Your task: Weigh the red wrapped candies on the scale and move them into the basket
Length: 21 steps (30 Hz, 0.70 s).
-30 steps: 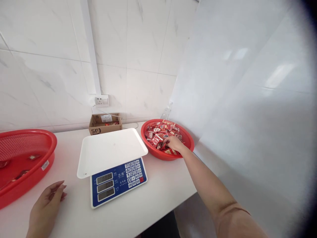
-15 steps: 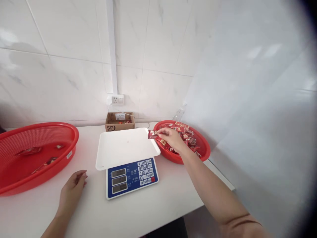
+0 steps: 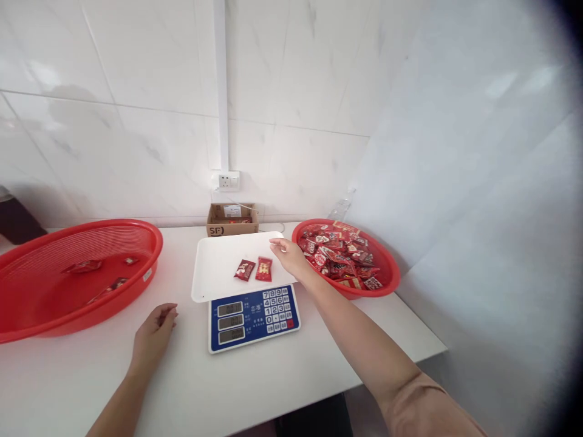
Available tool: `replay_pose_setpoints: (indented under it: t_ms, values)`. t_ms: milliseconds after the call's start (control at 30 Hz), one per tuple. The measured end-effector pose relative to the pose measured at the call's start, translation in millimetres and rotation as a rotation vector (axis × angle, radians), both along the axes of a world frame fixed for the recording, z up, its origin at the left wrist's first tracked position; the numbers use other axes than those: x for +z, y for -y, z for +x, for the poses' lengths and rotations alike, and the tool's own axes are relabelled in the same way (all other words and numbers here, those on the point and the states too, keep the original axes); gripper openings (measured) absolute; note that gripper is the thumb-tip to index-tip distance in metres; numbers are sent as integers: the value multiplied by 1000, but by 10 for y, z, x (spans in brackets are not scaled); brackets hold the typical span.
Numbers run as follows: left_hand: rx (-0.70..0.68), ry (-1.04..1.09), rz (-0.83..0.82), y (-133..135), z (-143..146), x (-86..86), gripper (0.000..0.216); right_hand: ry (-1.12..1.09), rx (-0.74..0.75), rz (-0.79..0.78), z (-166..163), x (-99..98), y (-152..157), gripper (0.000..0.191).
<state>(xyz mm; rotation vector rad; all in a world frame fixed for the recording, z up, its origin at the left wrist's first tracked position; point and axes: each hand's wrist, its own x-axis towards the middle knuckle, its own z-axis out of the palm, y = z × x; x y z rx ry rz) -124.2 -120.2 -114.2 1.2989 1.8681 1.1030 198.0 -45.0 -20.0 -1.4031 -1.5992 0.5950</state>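
My right hand (image 3: 290, 255) hovers over the right edge of the white weighing tray (image 3: 214, 255), fingers stretched out with nothing in them. On the tray lie a dark red snack packet (image 3: 245, 270) and a brighter red snack packet (image 3: 264, 269), side by side. Below the tray is the digital scale's blue panel (image 3: 252, 331), with lit figures and a keypad. My left hand (image 3: 152, 334) rests on the table left of the scale, its fingers loosely curled and apparently holding nothing. Right of the tray, a red basket (image 3: 390, 276) holds many red packets, partly hidden by my right forearm.
A larger red basket (image 3: 91, 318) at left holds a few packets. Behind the scale, a small cardboard box (image 3: 233, 229) stands against the wall, below a socket (image 3: 226, 181). A clear plastic object (image 3: 339, 208) is behind the right basket. A dark container (image 3: 18, 215) stands far left.
My right hand has let go of its packet; two packets now lie on the tray that was bare. The scale's figures have changed. The whole view has shifted slightly.
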Motion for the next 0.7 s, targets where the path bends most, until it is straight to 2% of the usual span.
replay_pose_setpoints:
  t_ms: [100,200,267,400,500,633,700]
  values:
    - [-20,-23,5,-30,-26,-49,39,204,-85,68,264,61,49,26]
    - [-33,-31,-13,-53,-35,-64,38,420,-234,75,707,127,126,29]
    - [-37,-41,-39,-57,-34,-52,37,547,-303,-79,1028,133,196,34]
    - [-53,-97,-65,-57,-32,-26,36,599,-293,-241,1489,46,341,35]
    - [-57,-114,-69,-64,-31,-25,35,614,-397,-271,1628,10,394,26]
    - [-48,-111,-72,-74,-25,-33,34,591,-562,-194,1649,124,384,37]
    - [-45,-105,-66,-74,-21,-38,35,600,-595,-179,1598,209,385,38]
